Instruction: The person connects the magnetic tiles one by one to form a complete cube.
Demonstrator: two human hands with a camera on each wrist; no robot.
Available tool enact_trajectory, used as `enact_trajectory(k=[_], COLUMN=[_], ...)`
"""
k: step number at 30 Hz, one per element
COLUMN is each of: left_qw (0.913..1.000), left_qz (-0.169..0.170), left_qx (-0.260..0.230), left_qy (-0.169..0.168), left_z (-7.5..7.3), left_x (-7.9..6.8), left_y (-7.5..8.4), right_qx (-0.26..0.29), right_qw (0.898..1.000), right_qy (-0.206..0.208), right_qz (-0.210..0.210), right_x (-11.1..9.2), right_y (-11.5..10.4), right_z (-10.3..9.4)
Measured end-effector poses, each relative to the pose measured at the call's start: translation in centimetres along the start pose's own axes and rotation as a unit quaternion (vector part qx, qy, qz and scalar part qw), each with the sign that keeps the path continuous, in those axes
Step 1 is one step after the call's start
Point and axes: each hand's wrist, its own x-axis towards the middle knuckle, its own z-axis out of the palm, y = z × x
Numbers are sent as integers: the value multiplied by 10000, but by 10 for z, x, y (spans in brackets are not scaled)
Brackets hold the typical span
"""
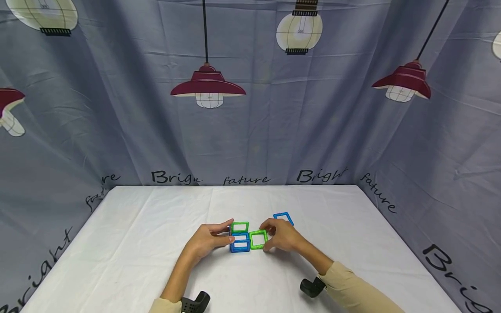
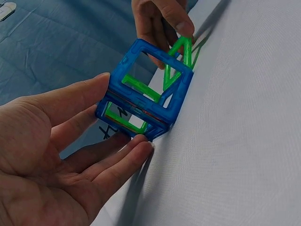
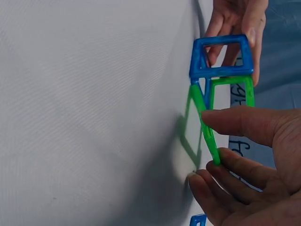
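Observation:
Between the thumb and fingers of my left hand (image 1: pixel 205 241) is a small box-like build of blue magnetic tiles (image 1: pixel 240 251), open-framed and standing on the table. A green magnetic tile (image 1: pixel 240 223) rises at its back. My right hand (image 1: pixel 285 234) pinches a square green tile (image 1: pixel 257 248) by its far edge, thumb on one side and fingertips on the other. In the right wrist view this green tile (image 3: pixel 208 132) leans, with its top at the lower corner of the blue build (image 3: pixel 221 72). Whether they touch fully is hard to tell.
A loose blue tile (image 1: pixel 282 214) lies behind my right hand, partly hidden by it. White cloth covers the table (image 1: pixel 137 243). A grey printed curtain (image 1: pixel 250 143) hangs along the back and sides.

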Motion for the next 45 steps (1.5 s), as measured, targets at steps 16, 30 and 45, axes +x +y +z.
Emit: enact_trajectory(k=[16, 30, 45], left_qw=[10000, 9999, 9999], left_qz=[-10, -4, 44], left_qx=[-23, -148, -113], left_qy=[-25, -65, -114], left_z=[-1, -1, -1], left_x=[-2, -3, -1], left_y=[-2, -1, -1], right_qx=[626, 1193, 1000], right_qw=[9970, 9925, 9947], right_qy=[-332, -261, -216], right_qz=[-321, -78, -8], right_x=[1, 4, 6], right_y=[-18, -27, -34], right_z=[-11, -4, 1])
